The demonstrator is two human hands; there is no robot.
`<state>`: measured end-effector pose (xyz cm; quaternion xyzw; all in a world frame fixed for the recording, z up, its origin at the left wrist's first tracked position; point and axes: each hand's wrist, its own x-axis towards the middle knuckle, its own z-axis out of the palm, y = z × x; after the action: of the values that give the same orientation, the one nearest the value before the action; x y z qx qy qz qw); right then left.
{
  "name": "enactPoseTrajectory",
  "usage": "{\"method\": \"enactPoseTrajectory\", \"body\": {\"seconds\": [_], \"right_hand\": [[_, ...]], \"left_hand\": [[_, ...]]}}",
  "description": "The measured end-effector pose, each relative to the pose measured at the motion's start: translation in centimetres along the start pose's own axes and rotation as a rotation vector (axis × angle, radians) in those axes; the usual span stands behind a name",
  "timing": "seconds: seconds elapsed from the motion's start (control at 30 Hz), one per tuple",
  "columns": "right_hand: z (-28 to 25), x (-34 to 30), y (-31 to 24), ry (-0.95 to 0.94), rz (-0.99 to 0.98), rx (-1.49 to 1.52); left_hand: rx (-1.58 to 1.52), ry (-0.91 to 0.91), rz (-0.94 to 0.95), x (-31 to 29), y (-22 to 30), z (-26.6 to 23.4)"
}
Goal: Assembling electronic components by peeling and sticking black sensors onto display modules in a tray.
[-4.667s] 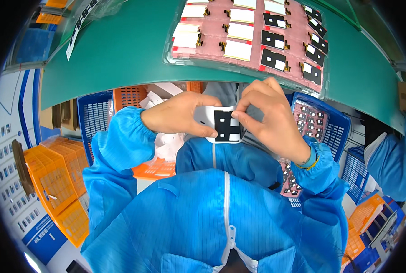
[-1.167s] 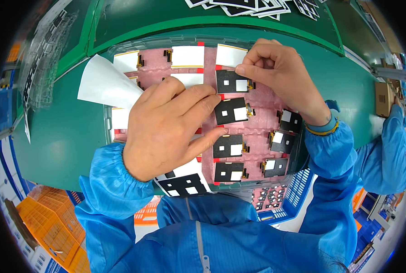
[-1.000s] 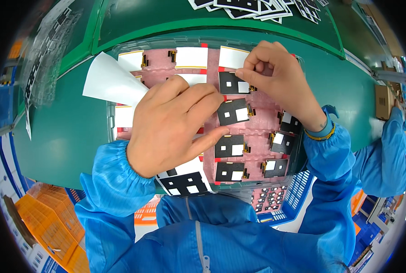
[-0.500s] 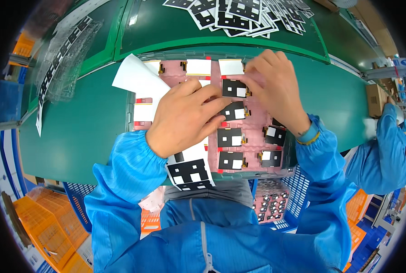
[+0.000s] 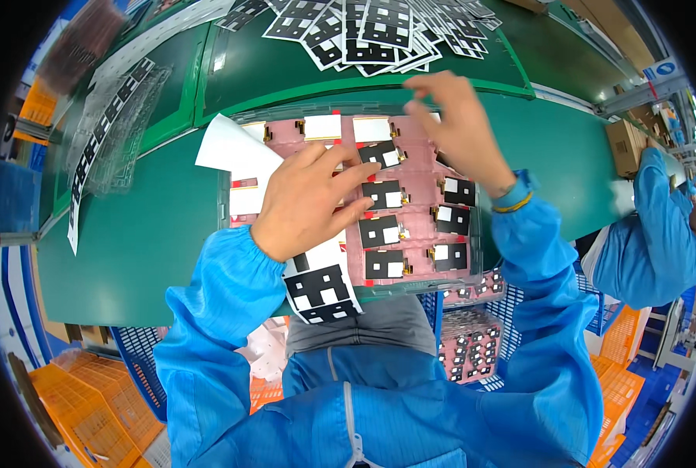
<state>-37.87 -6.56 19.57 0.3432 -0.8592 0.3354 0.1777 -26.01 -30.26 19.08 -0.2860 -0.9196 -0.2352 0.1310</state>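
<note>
Palm down, my left hand (image 5: 305, 203) lies over a long white sheet (image 5: 235, 148) on the pink tray (image 5: 418, 195), its fingers apart and pointing right. Black labels (image 5: 321, 288) show at the sheet's near end, which hangs over the tray's front edge; its far end curls up. The left fingertips reach a small flat part with a black face (image 5: 381, 154), which sits tilted. Above the tray's far right, my right hand (image 5: 463, 129) is raised, thumb and forefinger apart, with nothing visible between them. It hides some parts underneath.
More black-faced parts (image 5: 381, 232) fill the tray's middle and right columns; white-faced parts (image 5: 322, 127) line its far row. Label sheets (image 5: 379, 27) are piled at the back. Clear plastic trays (image 5: 122, 132) lie left. Blue baskets (image 5: 512, 343) stand below; a co-worker's sleeve (image 5: 644, 234) is at right.
My right hand has drawn away from the upper black-faced part and its fingers have parted. That part now sits tilted. My left hand stays over the sheet, and the whole view has shifted slightly.
</note>
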Motion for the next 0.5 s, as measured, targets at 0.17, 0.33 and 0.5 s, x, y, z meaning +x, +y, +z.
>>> {"method": "enactPoseTrajectory", "body": {"seconds": [0.17, 0.33, 0.5], "right_hand": [[-3.9, -2.4, 3.1, -0.088, 0.458, 0.301], [-1.1, -5.1, 1.2, -0.063, 0.469, 0.391], [0.1, -5.9, 0.2, 0.001, 0.409, 0.296]], "left_hand": [[0.003, 0.003, 0.040, 0.2, 0.1, -0.1], [0.014, 0.016, 0.060, 0.0, -0.2, 0.1], [0.041, 0.089, 0.087, 0.0, -0.1, 0.0]]}}
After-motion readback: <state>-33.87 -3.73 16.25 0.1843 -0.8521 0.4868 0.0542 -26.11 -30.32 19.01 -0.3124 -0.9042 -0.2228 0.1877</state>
